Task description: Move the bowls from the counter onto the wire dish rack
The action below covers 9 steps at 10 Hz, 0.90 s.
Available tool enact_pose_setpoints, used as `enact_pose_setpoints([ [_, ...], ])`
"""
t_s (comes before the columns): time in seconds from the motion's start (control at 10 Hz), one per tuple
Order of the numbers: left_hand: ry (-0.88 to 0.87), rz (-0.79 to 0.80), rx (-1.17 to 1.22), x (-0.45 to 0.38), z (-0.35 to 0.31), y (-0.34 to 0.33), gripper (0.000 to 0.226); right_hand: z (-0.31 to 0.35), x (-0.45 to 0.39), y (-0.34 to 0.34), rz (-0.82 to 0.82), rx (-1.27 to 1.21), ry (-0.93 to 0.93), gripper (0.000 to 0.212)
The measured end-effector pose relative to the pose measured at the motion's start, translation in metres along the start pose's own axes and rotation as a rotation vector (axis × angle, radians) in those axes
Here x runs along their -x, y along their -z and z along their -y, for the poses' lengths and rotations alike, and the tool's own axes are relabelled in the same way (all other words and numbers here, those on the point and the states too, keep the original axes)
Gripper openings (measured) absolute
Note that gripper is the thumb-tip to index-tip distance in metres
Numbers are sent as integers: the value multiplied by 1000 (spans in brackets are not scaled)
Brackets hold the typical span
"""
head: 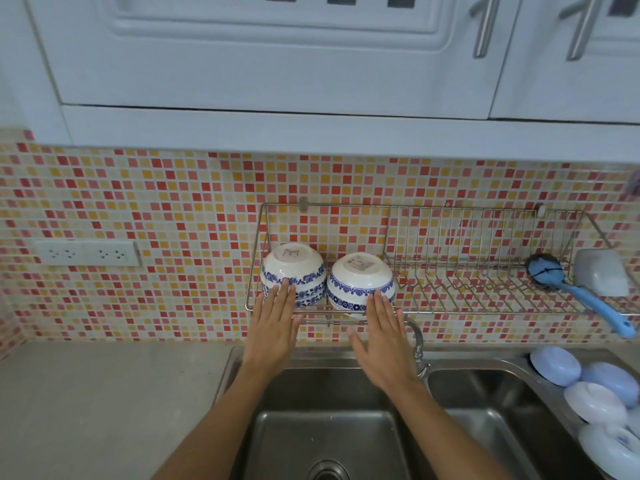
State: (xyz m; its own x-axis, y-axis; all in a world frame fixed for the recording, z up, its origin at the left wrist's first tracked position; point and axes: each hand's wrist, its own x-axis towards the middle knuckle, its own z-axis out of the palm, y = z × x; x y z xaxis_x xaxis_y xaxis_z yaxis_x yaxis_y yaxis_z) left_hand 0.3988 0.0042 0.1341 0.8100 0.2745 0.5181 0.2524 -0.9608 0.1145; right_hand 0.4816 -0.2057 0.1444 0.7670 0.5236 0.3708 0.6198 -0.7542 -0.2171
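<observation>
Two white bowls with blue flower bands lie upside down, side by side, at the left end of the wire dish rack (450,308) on the tiled wall: the left bowl (294,268) and the right bowl (358,277). My left hand (275,327) is flat with fingers straight, its fingertips at the front of the left bowl. In front of the right bowl my right hand (382,341) is also flat, fingertips at the bowl's lower edge. Neither hand grips anything.
A blue dish brush (568,289) and a white plastic holder (601,275) sit at the rack's right end. Below is a steel double sink (349,424) with a tap (417,344). Several pale lids or dishes (588,393) lie at the right. Grey counter (104,403) at the left, wall sockets (86,252) above it.
</observation>
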Motion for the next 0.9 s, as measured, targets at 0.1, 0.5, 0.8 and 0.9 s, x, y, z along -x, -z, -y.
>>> enact_pose_setpoints([
  [0.1, 23, 21, -12, 2, -2, 1, 63, 4, 0, 3, 1, 37, -4, 81],
  [0.5, 29, 187, -137, 20, -5, 15, 80, 17, -2, 16, 127, 21, -89, 93],
  [0.8, 11, 378, -146, 22, -6, 48, 79, 20, 13, 34, 245, 42, -87, 95],
  [0.9, -11, 427, -118, 23, -1, 62, 75, 22, 24, 33, 291, -31, -107, 90],
])
